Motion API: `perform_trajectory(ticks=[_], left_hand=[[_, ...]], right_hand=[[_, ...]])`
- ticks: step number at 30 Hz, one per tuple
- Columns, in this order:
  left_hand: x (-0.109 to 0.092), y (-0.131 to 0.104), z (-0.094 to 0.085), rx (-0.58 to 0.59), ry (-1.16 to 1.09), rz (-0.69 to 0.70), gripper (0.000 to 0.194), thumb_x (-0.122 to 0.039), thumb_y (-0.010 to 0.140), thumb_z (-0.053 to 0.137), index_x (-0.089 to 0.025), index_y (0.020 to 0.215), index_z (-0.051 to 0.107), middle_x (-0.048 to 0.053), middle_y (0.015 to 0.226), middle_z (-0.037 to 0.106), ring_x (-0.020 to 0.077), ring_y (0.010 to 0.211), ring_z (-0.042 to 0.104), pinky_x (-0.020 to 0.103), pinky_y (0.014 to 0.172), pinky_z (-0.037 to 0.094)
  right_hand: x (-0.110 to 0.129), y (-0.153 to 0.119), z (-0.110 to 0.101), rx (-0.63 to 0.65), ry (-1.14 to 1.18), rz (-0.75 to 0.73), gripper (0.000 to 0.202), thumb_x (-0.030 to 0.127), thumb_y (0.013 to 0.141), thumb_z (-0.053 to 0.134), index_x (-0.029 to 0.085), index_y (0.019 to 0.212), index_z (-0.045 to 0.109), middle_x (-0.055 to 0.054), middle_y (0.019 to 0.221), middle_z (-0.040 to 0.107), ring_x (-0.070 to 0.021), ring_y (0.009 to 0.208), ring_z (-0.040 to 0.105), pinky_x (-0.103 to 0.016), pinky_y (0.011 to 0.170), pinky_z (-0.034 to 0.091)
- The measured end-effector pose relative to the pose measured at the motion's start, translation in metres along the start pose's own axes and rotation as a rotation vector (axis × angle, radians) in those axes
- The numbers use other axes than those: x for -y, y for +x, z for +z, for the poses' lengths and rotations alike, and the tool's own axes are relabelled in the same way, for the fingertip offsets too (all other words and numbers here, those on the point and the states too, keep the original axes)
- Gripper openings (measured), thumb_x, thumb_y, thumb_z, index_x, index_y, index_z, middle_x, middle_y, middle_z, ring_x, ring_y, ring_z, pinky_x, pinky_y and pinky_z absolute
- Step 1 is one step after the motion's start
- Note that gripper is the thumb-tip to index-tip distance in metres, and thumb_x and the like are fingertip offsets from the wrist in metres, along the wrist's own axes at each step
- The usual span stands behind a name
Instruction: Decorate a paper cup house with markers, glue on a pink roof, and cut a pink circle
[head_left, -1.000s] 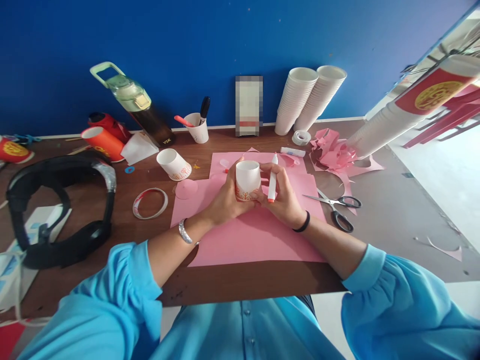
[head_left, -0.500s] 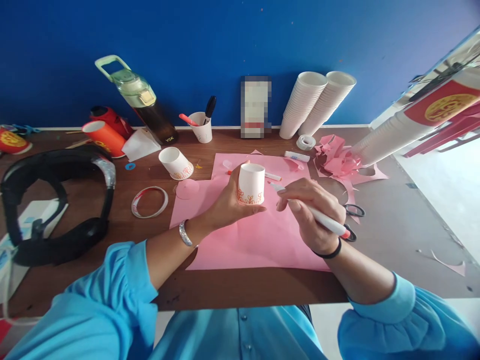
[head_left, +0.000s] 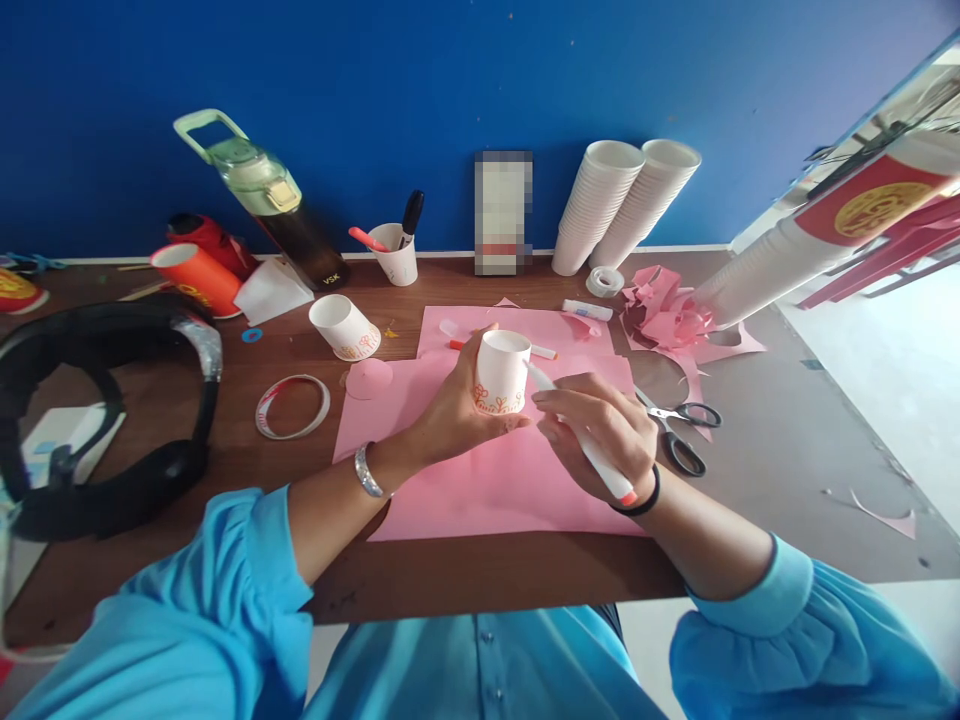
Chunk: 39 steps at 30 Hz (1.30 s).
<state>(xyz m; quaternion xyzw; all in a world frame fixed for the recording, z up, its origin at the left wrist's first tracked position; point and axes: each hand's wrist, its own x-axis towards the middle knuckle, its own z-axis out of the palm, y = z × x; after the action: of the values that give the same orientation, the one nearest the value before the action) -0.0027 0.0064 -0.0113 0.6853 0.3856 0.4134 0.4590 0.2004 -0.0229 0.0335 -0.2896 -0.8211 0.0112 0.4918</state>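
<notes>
My left hand [head_left: 466,405] is wrapped round a white paper cup [head_left: 504,362], its thumb under the lower end. Orange flowers and grass strokes run along the cup's lower edge. In my right hand [head_left: 600,432] is a white marker pen [head_left: 592,455] with an orange end, its tip at the cup's upper right side; whether it touches, I cannot tell. Both hands are above a pink paper sheet [head_left: 480,500]. A second decorated paper cup [head_left: 341,322] stands on the table to the left, and a pink paper disc [head_left: 369,378] lies near it.
Scissors [head_left: 684,458] lie right of my right hand. Behind are two cup stacks [head_left: 600,205], a tape roll [head_left: 604,282], a glue stick [head_left: 587,310] and crumpled pink scraps [head_left: 667,315]. On the left are a bottle [head_left: 300,240], a tape ring [head_left: 261,410] and a black headset [head_left: 180,465].
My right hand has moved left with the marker, bringing its tip up to the cup and uncovering more of the scissors. The left hand still holds the cup, now tilted slightly.
</notes>
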Motion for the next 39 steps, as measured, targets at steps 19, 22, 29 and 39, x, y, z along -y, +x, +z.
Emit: perform_trajectory(ticks=[19, 22, 29, 39], left_hand=[[-0.01, 0.003, -0.008, 0.102, -0.225, -0.05, 0.092, -0.042, 0.081, 0.087, -0.037, 0.154, 0.032, 0.01, 0.164, 0.04, 0.0327, 0.146, 0.047, 0.048, 0.107, 0.055], [-0.01, 0.003, -0.009, 0.109, -0.235, -0.074, 0.09, -0.043, 0.083, 0.084, -0.035, 0.154, 0.031, 0.012, 0.161, 0.041, 0.0324, 0.143, 0.049, 0.048, 0.106, 0.056], [-0.008, 0.004, -0.009, 0.022, -0.308, -0.098, 0.079, -0.047, 0.079, 0.087, -0.027, 0.14, 0.042, 0.013, 0.141, 0.054, 0.0332, 0.132, 0.055, 0.05, 0.104, 0.053], [-0.011, 0.004, -0.007, 0.086, -0.207, -0.002, 0.067, -0.036, 0.082, 0.083, -0.026, 0.135, 0.044, 0.01, 0.125, 0.057, 0.0234, 0.107, 0.06, 0.035, 0.082, 0.056]], right_hand=[[-0.024, -0.008, 0.018, 0.277, -0.021, 0.049, 0.071, 0.014, 0.096, 0.062, 0.031, 0.158, 0.032, -0.017, 0.164, 0.046, -0.036, 0.152, 0.046, -0.064, 0.113, 0.05], [-0.027, -0.005, 0.018, 0.246, -0.023, 0.024, 0.07, 0.015, 0.096, 0.062, 0.029, 0.158, 0.033, -0.018, 0.159, 0.052, -0.037, 0.145, 0.054, -0.062, 0.109, 0.054], [-0.02, -0.004, 0.007, 0.096, -0.077, -0.061, 0.059, 0.025, 0.101, 0.063, 0.026, 0.157, 0.045, -0.015, 0.117, 0.07, -0.0281, 0.099, 0.072, -0.043, 0.077, 0.064], [0.004, 0.009, -0.005, -0.132, 0.034, 0.007, 0.024, 0.008, 0.089, 0.063, 0.021, 0.11, 0.066, -0.004, 0.082, 0.073, -0.0191, 0.071, 0.073, -0.03, 0.061, 0.06]])
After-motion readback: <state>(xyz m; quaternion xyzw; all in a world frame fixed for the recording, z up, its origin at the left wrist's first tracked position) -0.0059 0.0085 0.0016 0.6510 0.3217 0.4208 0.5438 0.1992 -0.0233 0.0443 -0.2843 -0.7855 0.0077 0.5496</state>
